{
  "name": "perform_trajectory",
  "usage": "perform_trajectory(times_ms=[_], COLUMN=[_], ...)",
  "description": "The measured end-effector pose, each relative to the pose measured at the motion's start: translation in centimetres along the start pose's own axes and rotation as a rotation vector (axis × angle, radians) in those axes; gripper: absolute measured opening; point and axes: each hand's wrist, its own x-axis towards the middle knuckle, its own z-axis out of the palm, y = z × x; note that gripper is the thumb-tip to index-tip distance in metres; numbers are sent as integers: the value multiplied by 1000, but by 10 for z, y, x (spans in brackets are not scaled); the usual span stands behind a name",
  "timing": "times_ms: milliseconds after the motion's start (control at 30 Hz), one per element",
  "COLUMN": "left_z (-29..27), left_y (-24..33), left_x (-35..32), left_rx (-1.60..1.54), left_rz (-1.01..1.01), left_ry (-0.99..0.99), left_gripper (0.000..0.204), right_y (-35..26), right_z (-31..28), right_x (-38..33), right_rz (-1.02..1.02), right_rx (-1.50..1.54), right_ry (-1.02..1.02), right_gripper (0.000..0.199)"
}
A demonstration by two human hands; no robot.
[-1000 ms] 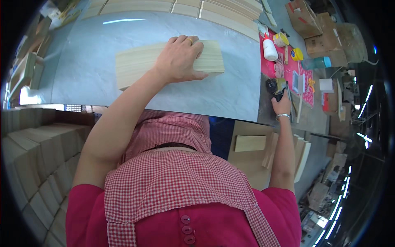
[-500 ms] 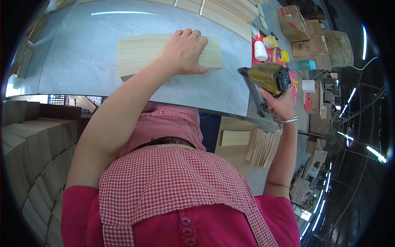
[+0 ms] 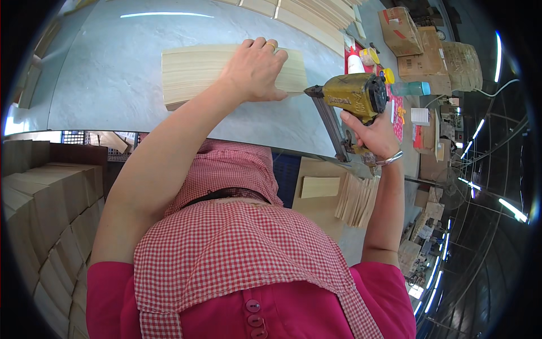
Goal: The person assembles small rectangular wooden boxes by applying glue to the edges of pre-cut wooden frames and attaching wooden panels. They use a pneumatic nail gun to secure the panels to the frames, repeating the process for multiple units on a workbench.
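My left hand (image 3: 257, 70) pins the wood panel (image 3: 195, 73) flat on the table (image 3: 101, 85); my right hand (image 3: 370, 133) grips the nail gun (image 3: 350, 99), whose nose next needs aligning with the panel's right end.

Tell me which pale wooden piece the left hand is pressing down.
The wide wooden panel lying flat on the grey table, under the left hand; the other pieces sit untouched elsewhere.
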Motion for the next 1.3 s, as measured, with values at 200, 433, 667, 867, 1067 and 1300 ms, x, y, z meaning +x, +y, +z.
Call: perform_trajectory(times_ms=[200, 433, 667, 867, 1067, 1300], left_z=[-2, -24, -108, -93, -82, -70], left_y=[2, -12, -74, -56, -51, -52], left_x=[0, -26, -100, -90, -83, -91], left_rx=[8, 21, 18, 9, -34, -27], left_rz=[-1, -12, -167, -231, -272, -215], left_ry=[-15, 60, -177, -105, -94, 40], left_gripper=[72, 64, 52, 50, 51, 49], right_y=[-11, -32, -24, -38, -48, -56], right_z=[0, -4, 21, 35, 34, 35], right_x=[-1, 1, -12, -5, -2, 1], right_rz=[-2, -130, -303, -364, -257, -169], right_rx=[-66, -235, -85, -40, -43, -43], right_ry=[-15, -35, -19, -49, -62, -76], right_gripper=[45, 50, 42, 40, 48, 45])
